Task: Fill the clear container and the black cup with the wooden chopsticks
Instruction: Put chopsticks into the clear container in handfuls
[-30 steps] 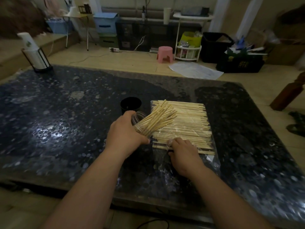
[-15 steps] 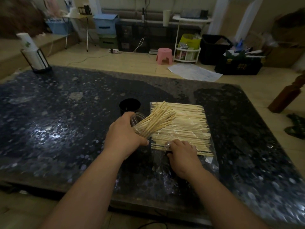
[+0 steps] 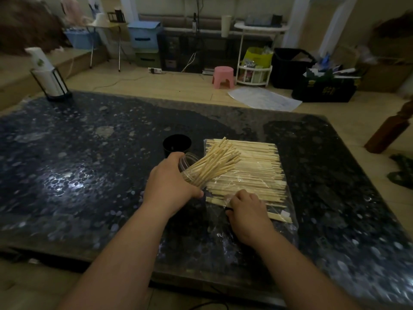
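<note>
the fingers [image 3: 196, 193] of the left hand [image 3: 172, 184] are curling round the clear container [image 3: 190, 170], gripping it tilted to the right, with wooden chopsticks [image 3: 214, 162] fanning out of its mouth. the fingers [image 3: 241, 194] of the right hand [image 3: 248, 211] are curling down onto the near edge of the loose pile [image 3: 257, 173] lying in clear plastic wrap [image 3: 288, 211] on the tabletop [image 3: 89, 175]; whether they are pinching a stick cannot be told. the black cup [image 3: 177, 145] is standing upright just behind the container. the pale print on a black crate [image 3: 324, 90] beyond is too blurred to read.
</note>
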`<state>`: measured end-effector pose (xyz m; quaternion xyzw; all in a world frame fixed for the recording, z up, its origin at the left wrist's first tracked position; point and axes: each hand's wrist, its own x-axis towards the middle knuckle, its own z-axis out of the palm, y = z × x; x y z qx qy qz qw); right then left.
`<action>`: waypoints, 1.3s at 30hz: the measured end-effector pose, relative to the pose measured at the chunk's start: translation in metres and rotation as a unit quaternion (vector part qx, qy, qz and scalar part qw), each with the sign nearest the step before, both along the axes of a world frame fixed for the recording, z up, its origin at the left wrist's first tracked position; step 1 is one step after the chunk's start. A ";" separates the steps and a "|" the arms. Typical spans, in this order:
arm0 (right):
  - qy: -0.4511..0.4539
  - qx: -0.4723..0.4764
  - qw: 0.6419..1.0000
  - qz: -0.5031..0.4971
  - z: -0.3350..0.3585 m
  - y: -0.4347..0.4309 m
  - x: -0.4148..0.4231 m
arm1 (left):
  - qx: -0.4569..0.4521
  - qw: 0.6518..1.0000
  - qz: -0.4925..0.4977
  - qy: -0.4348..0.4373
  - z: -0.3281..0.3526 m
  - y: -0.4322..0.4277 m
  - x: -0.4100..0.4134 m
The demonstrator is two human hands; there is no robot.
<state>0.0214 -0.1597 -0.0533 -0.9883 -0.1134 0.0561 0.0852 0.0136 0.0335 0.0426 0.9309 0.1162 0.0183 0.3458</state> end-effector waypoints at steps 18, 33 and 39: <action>0.021 -0.013 1.000 0.001 0.008 0.001 -0.003 | -0.005 1.000 0.002 0.000 0.000 -0.002 -0.001; -0.009 -0.020 0.999 0.033 0.040 0.002 -0.028 | 0.005 1.000 0.003 -0.015 0.000 -0.003 -0.002; -0.155 0.018 0.987 0.025 0.066 0.001 -0.035 | 0.031 0.999 0.003 -0.009 0.000 -0.003 0.000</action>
